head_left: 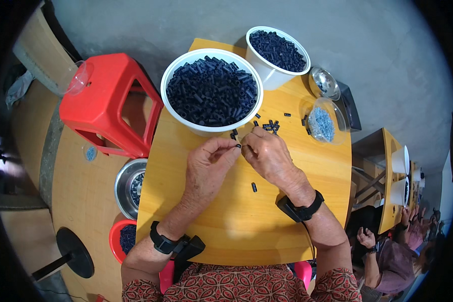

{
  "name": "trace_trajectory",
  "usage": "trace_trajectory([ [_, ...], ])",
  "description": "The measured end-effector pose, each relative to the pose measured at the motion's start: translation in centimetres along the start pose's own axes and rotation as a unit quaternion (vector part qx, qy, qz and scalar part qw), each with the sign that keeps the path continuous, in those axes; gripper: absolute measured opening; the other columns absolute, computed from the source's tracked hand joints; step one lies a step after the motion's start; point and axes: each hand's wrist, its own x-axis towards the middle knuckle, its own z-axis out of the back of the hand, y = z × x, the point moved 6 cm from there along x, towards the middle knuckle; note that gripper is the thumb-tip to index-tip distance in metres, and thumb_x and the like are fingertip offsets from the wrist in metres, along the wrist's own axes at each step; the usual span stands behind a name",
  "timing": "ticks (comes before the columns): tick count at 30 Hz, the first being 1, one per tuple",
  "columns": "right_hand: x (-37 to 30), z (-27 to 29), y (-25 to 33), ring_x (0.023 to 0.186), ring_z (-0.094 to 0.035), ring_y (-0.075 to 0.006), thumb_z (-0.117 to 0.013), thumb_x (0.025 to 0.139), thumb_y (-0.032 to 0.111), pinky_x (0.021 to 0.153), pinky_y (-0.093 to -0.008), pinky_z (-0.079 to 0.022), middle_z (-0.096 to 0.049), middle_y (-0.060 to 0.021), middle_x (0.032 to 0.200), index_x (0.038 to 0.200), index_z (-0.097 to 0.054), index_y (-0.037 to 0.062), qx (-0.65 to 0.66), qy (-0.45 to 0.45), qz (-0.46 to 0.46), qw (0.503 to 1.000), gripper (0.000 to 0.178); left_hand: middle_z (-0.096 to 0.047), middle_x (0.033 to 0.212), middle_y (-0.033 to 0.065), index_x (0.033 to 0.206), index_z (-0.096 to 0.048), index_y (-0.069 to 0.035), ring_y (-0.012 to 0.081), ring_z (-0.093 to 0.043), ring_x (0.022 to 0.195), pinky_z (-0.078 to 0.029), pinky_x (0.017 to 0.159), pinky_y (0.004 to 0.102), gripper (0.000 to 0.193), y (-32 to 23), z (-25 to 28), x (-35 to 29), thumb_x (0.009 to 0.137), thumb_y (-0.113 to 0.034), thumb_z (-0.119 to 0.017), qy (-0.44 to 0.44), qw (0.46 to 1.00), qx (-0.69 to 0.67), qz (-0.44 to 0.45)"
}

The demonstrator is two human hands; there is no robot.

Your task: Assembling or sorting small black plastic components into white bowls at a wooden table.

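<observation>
In the middle of the yellow table (221,231), my left hand (206,168) pinches a small black tubular piece (238,146) between thumb and finger. Almost touching it, my right hand (269,153) has its fingers drawn together; whatever lies in them is hidden. Just beyond my hands stands a white tub (201,127) heaped with similar black pieces. Several loose black pieces (272,127) are scattered past my right hand, and a single black piece (254,187) lies nearer me. A clear dish (344,123) at the right holds tiny bluish, see-through parts (321,124).
Behind is another filled white tub (267,75), with a steel bowl (324,83) to its right. A red stool (98,95), a steel basin (121,189) and a red basin (114,241) stand left. People work at another table (386,176) at right.
</observation>
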Motion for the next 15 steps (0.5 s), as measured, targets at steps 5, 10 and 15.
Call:
trace_trajectory([
  [5, -1.7, 0.8, -2.3, 0.066, -0.061, -0.0128, -0.062, 0.082, -0.004, 0.062, -0.0273, -0.049, -0.063, -0.0030, 0.075, 0.086, -0.061, 0.0000, 0.421, -0.049, -0.234, 0.875, 0.005, -0.066, 0.088, 0.0022, 0.097, -0.065, 0.001, 0.0058, -0.059, 0.080, -0.048, 0.073, 0.0200, 0.013, 0.6, -0.5, -0.2, 0.086, -0.005, -0.066, 0.023, 0.998, -0.061, 0.010],
  [10, -2.8, 0.9, -0.2, 0.069, -0.056, -0.0052, -0.062, 0.083, -0.006, 0.064, -0.0189, -0.046, -0.063, 0.0008, 0.078, 0.087, -0.063, 0.0007, 0.545, -0.104, -0.205, 0.807, 0.008, -0.067, 0.092, 0.0054, 0.099, -0.065, -0.001, 0.0093, -0.061, 0.084, -0.048, 0.079, 0.0226, 0.012, 0.6, -1.7, -0.8, 0.088, -0.005, -0.063, 0.061, 0.981, -0.175, 0.051],
  [15, -3.8, 1.8, 0.1, 0.075, -0.058, -0.0101, -0.067, 0.077, -0.005, 0.065, -0.0224, -0.047, -0.064, -0.0034, 0.086, 0.088, -0.066, 0.0013, 0.392, -0.186, -0.137, 0.890, 0.012, -0.068, 0.091, 0.0041, 0.099, -0.065, -0.002, 0.0100, -0.062, 0.085, -0.048, 0.079, 0.0224, 0.015, 1.0, -1.9, -1.1, 0.088, -0.011, -0.065, 0.091, 0.968, -0.201, 0.116],
])
